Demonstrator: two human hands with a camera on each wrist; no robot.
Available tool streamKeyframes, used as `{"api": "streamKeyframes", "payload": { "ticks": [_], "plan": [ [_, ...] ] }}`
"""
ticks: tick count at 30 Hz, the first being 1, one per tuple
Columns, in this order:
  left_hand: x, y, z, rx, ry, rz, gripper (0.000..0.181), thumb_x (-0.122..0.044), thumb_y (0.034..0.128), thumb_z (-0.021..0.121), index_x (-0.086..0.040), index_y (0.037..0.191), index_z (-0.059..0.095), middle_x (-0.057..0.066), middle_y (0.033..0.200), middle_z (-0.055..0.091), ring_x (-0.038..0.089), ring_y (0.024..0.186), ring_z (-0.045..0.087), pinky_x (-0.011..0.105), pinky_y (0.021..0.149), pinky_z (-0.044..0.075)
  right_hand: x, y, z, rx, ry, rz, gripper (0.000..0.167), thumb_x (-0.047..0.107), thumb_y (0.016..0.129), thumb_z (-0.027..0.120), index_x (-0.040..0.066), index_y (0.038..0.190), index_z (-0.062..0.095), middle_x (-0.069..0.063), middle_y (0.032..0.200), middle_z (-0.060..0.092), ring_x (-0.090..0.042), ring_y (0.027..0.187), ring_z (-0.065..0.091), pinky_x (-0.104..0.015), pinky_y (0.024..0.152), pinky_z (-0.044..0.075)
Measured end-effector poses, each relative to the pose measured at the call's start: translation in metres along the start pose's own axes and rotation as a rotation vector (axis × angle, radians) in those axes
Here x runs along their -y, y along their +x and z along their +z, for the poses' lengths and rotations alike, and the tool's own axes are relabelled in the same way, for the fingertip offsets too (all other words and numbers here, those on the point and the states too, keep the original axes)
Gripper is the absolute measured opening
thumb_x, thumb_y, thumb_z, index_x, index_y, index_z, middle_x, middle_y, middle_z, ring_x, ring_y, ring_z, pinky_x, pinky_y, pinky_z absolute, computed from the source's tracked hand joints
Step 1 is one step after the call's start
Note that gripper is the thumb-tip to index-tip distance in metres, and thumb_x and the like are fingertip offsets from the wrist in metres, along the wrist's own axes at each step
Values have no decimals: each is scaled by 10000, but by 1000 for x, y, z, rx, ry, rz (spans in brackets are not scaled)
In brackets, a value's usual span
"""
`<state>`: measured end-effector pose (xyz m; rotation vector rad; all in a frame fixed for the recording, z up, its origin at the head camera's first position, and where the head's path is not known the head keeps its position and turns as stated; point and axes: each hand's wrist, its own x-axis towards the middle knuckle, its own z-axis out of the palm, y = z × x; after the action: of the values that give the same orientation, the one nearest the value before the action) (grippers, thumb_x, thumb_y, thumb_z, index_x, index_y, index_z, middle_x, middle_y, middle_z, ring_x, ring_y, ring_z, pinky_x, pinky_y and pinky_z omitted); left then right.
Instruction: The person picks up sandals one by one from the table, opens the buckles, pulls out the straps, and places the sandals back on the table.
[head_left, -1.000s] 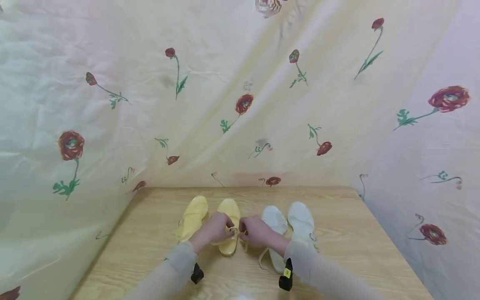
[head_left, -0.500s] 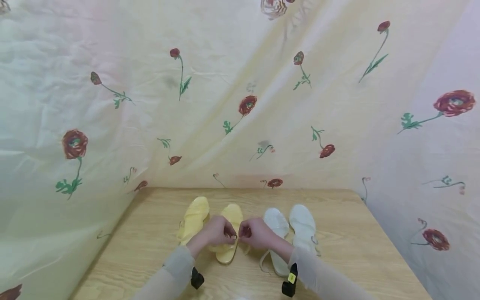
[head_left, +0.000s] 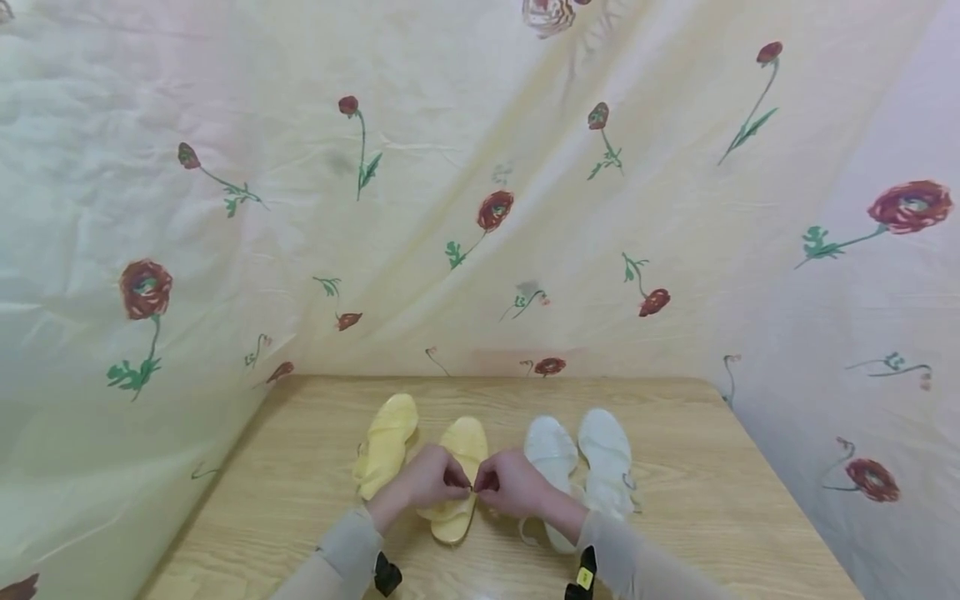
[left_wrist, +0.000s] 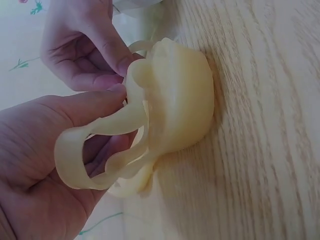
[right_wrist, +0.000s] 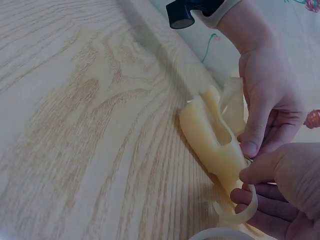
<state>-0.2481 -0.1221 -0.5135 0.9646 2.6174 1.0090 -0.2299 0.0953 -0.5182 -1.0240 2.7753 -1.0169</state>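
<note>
A yellow sandal (head_left: 467, 437) lies on the table under both hands, its toe pointing away from me. My left hand (head_left: 433, 479) pinches the small metal buckle (right_wrist: 248, 161) at the sandal's side. Thumb and fingers of my right hand (head_left: 516, 483) pinch the thin ankle strap (right_wrist: 245, 215) right beside it, and the fingertips of both hands nearly meet. In the left wrist view, the sandal's wide back strap (left_wrist: 70, 155) loops over the left hand (left_wrist: 40, 150). The fingers largely hide where strap and buckle meet.
Another yellow sandal (head_left: 390, 442) lies left of the left hand. To the right are two white sandals, one (head_left: 551, 450) partly behind the right forearm, the other (head_left: 603, 450) farther right. Floral cloth (head_left: 420, 167) surrounds the wooden table (head_left: 697, 483) at the back and sides.
The middle yellow sandal has slid toward me, along with both hands. My fingertips have come closer together over the buckle. The other sandals stay in place.
</note>
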Motion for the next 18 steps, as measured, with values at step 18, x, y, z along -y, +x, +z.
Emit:
{"api": "streamKeyframes", "payload": {
  "ticks": [18],
  "plan": [
    [12, 0, -4, -12, -108, 33, 41, -68, 864, 871, -69, 900, 852, 41, 874, 834, -34, 769, 721, 146, 711, 578, -2, 1, 1, -22, 115, 105, 100, 80, 903, 838, 121, 815, 815, 28, 760, 780, 27, 647, 622, -156, 597, 526]
  ]
}}
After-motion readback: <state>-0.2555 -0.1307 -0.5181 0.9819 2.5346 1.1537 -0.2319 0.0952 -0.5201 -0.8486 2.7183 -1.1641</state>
